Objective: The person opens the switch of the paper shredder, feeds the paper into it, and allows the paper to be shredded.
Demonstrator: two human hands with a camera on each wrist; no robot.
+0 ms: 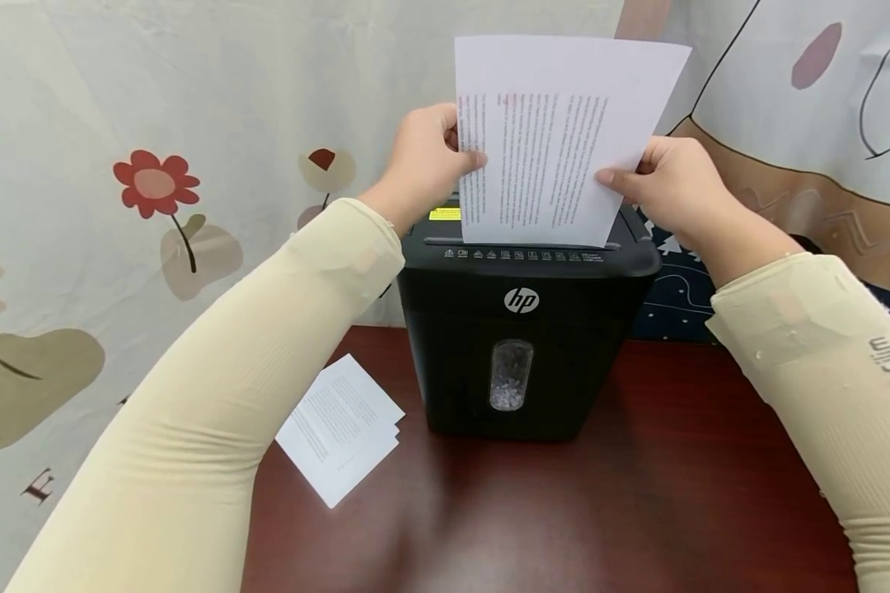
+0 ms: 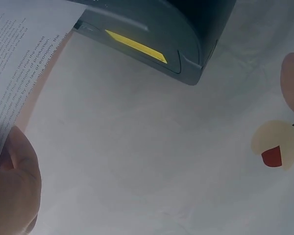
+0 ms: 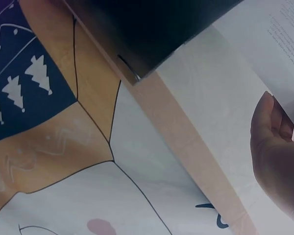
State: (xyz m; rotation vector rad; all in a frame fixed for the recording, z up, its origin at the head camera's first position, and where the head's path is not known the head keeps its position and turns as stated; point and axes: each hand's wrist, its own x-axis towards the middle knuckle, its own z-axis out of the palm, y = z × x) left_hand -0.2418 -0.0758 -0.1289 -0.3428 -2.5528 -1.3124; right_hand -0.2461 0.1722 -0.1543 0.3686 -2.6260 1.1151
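A printed sheet of paper stands upright over a black HP paper shredder, its lower edge at the feed slot. My left hand pinches the sheet's left edge, thumb in front and fingers behind. On the opposite edge my right hand pinches it the same way, a little lower. In the left wrist view the left hand is at the paper's margin. The right wrist view has the right hand by the other edge, below the shredder's dark body.
Several printed sheets lie overlapped on the red-brown table, left of the shredder. Paper shreds show through its small window. A patterned cloth hangs close behind.
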